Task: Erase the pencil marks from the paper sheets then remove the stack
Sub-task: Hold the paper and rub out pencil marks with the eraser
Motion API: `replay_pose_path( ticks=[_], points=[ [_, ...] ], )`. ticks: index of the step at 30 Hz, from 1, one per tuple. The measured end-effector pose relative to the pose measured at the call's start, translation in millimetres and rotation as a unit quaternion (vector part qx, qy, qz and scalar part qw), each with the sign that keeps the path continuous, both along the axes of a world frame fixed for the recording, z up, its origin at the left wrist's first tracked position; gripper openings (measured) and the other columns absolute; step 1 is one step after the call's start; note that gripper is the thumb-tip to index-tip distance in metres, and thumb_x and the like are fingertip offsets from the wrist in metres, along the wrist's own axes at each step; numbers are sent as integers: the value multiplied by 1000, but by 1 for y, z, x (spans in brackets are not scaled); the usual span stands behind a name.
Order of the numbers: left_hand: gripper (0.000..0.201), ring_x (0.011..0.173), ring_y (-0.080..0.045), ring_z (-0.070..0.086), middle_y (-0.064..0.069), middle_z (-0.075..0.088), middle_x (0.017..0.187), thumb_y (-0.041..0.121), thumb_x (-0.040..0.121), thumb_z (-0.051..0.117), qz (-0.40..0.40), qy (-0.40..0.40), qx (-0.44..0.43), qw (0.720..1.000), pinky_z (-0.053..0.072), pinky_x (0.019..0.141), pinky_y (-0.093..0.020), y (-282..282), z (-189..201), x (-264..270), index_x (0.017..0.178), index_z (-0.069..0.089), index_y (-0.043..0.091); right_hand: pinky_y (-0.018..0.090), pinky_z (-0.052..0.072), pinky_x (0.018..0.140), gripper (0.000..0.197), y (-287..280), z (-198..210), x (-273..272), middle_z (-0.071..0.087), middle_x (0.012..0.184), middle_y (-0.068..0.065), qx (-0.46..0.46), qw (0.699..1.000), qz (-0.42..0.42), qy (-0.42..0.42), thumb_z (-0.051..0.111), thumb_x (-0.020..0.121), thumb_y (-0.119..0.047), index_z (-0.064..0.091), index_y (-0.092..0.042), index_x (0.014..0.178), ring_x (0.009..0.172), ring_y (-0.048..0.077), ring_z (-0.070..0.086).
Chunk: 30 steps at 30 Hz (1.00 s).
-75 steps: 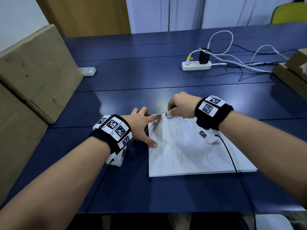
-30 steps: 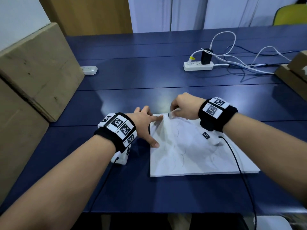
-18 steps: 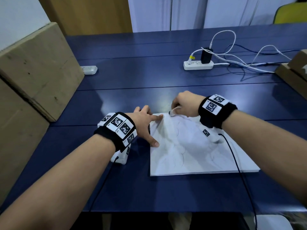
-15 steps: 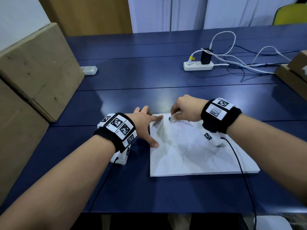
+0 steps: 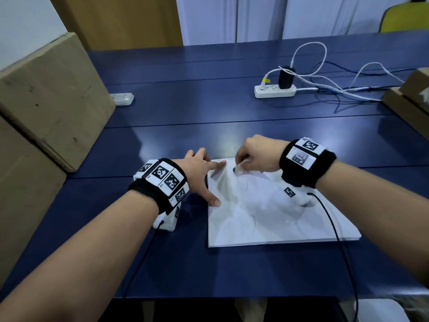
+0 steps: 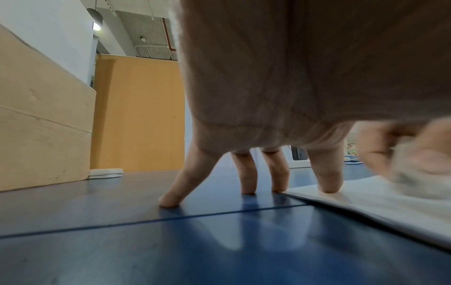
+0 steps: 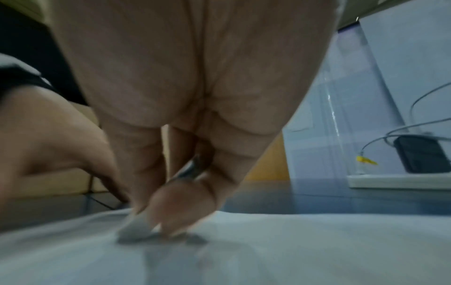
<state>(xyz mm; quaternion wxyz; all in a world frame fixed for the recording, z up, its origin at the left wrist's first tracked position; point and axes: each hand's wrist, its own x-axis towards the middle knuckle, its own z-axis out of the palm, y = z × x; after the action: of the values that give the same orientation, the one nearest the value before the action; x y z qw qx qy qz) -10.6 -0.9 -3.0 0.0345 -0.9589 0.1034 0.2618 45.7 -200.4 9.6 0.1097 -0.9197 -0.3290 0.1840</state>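
**Pinched eraser on the paper stack, far-left corner**

Pinched between the fingertips of our right hand (image 5: 257, 154), a small whitish eraser (image 5: 239, 168) presses on the top sheet; the wrist view shows it blurred, tip down on the paper.

Our left hand (image 5: 199, 175) lies flat with fingers spread and straight, holding nothing: index tip and thumb on the stack's left margin, the other fingertips on the bare desk beside it.

Item: paper stack (image 5: 274, 219). White, rectangular, thin, matte; faint curved pencil marks (image 5: 253, 225) across the upper sheet. It lies near the desk's front edge, about the middle, its near and right edges free.

Item: desk (image 5: 185, 112). Dark blue, smooth, slightly glossy, jointed in long planks. Open surface beyond the stack and to its front.

Item: cardboard boxes (image 5: 46, 94), tan, along the left edge.

Item: white power strip (image 5: 275, 91) with a black plug and trailing white cables, far right; another small white strip (image 5: 121, 99) at the far left.

Item: more cardboard (image 5: 411, 96) at the right edge.
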Motion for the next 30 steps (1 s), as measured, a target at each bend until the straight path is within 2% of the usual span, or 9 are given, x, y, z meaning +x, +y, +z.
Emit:
replay_pose_path(
  ticks=[2,4,8,11,14,18,22,25,30],
  points=[
    [117,127,-24,27,4,26,140,75,59,76,-1,-1,-3,1000,44,100,-46,0,0,0,153,13,49,22,49,57,20,-2,1,-15,66,66,-1,-22,996,49,72,71,85,-38,75,-19,90,47,9,59],
    [116,127,-24,27,4,26,140,75,59,76,-2,-4,-5,1000,44,101,-47,1,-1,0,153,13,49,22,50,58,17,0,0,-17,69,70,2,-36,993,72,84,70,85,-35,74,-19,91,49,10,62],
    [118,126,-25,27,2,26,139,75,58,77,0,1,-4,1000,43,102,-50,1,-1,1,154,12,48,28,53,65,23,6,-2,7,71,69,2,-6,1000,-12,-14,70,86,-39,73,-16,91,56,17,66],
    [118,127,-26,27,2,26,139,75,58,76,-2,2,-5,1000,42,104,-51,0,-1,1,154,12,48,32,54,72,27,4,-3,15,71,75,7,-7,997,-47,-59,66,89,-37,73,-11,94,56,3,52],
    [118,126,-25,27,3,26,139,75,58,76,0,1,-11,1000,42,105,-50,1,-2,2,154,12,48,31,56,68,22,0,0,2,65,66,-2,-8,1000,4,2,70,85,-38,74,-17,88,54,12,61],
    [118,126,-23,27,4,26,137,78,55,75,4,-1,-13,1000,43,103,-50,2,-4,1,152,14,50,22,51,60,18,-4,4,-17,70,71,3,-58,988,91,107,74,82,-37,76,-20,88,52,12,66],
    [119,126,-24,28,3,26,138,78,56,75,4,-1,-5,1000,44,102,-51,1,-3,0,153,12,50,26,53,63,22,2,2,6,66,64,-3,-21,1000,4,-7,72,84,-37,74,-16,88,51,14,65],
    [118,128,-25,27,2,25,140,77,57,75,5,3,-2,1000,42,103,-51,-1,-1,0,153,12,49,30,54,70,23,1,-1,15,61,62,-4,-14,997,-36,-70,65,88,-31,74,-12,96,52,3,53],
    [118,128,-24,26,4,24,140,76,58,76,4,2,-3,1000,42,104,-50,0,-2,0,153,10,50,26,54,60,18,-10,1,-17,63,60,-3,-26,995,56,77,73,83,-38,76,-20,85,47,12,62]
  ],
)
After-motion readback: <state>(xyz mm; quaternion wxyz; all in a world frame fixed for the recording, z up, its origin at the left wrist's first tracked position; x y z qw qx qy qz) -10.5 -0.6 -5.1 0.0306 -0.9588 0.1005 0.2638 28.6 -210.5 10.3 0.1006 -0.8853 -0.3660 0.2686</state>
